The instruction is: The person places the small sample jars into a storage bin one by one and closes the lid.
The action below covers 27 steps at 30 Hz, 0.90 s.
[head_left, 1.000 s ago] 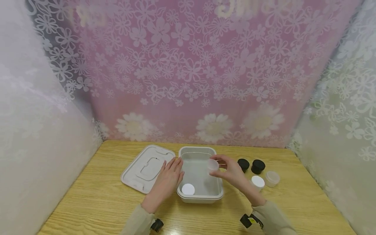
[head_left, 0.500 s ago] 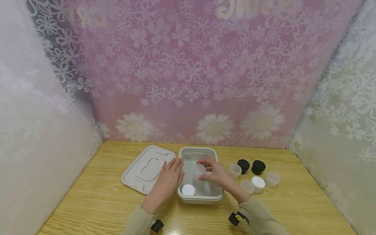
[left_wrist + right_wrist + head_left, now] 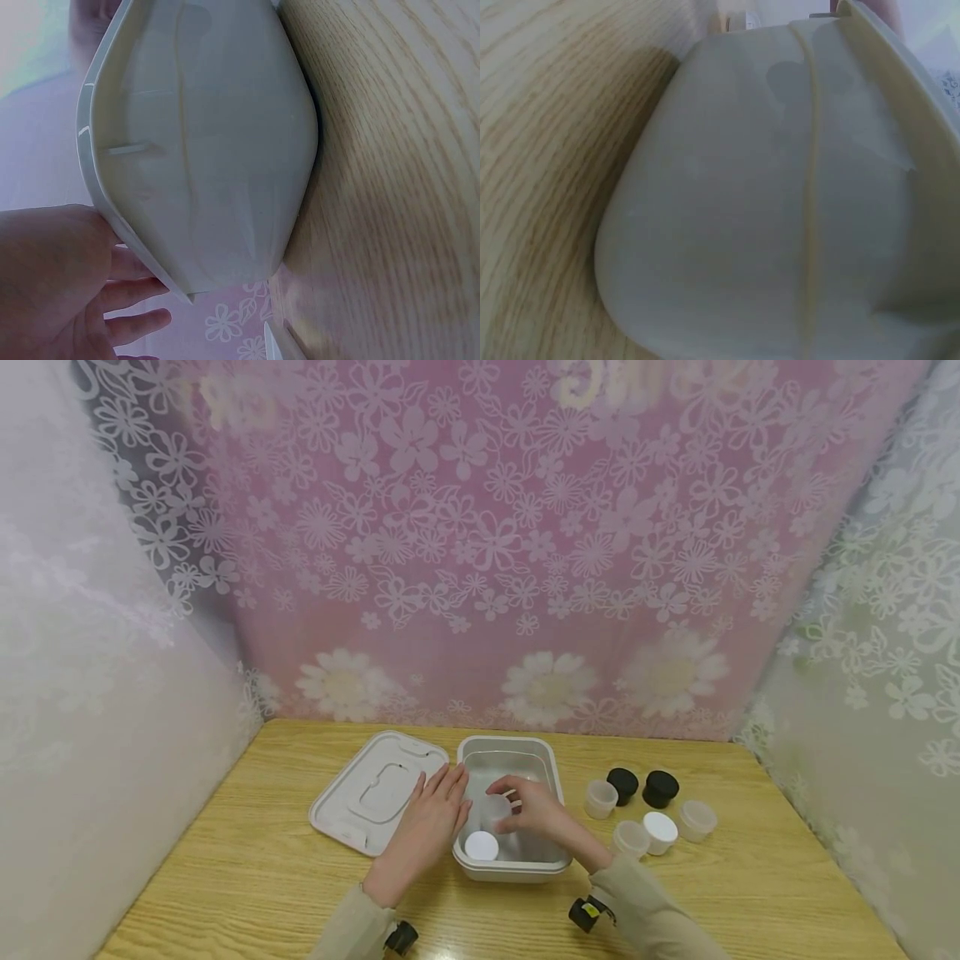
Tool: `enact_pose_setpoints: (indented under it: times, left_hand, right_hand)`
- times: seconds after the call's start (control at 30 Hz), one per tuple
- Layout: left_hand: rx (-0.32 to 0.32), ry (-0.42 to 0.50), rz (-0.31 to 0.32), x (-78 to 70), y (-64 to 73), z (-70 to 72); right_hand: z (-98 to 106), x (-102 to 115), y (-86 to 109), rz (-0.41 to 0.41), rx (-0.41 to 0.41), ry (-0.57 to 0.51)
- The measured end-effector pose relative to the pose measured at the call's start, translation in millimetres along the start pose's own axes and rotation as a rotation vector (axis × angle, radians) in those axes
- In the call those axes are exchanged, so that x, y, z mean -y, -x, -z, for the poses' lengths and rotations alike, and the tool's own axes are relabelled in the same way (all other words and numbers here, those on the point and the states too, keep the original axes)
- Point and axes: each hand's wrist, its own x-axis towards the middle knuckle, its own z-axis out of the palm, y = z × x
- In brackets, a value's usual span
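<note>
With my right hand I'm pinching a translucent cup inside the tub, just beyond the white jar; I'm resting my left hand, fingers extended, at its rim. I'm favouring a level, gentle release, avoiding knocking the jar.
</note>
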Motion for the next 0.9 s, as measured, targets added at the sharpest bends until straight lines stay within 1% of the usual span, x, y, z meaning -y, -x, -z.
enact_pose_setpoints:
  times: [0.17,0.27,0.4,0.63,0.9]
  left_hand:
    - [-0.009,-0.005,-0.006,0.2,0.8,0.5]
    - [-0.006,-0.002,-0.004,0.4,1.1,0.2]
    - [-0.001,-0.003,0.0,0.5,0.9,-0.2]
    - [0.002,-0.007,-0.005,0.6,0.0,-0.6]
    - [-0.01,0.001,-0.01,0.3,-0.8,0.4]
  right_hand:
    - [-2.0,1.9,-2.0,-0.035,0.021,0.05]
    - [-3.3,2.4,-2.7,-0.033,0.021,0.066]
    - [-5.8,2.7,-3.1,-0.022,0.023,0.044]
    - [-8.0,3.0,-3.2,-0.016,0.039,-0.032]
    - [-6.5,-0.1,-3.3,0.033,0.125,-0.051]
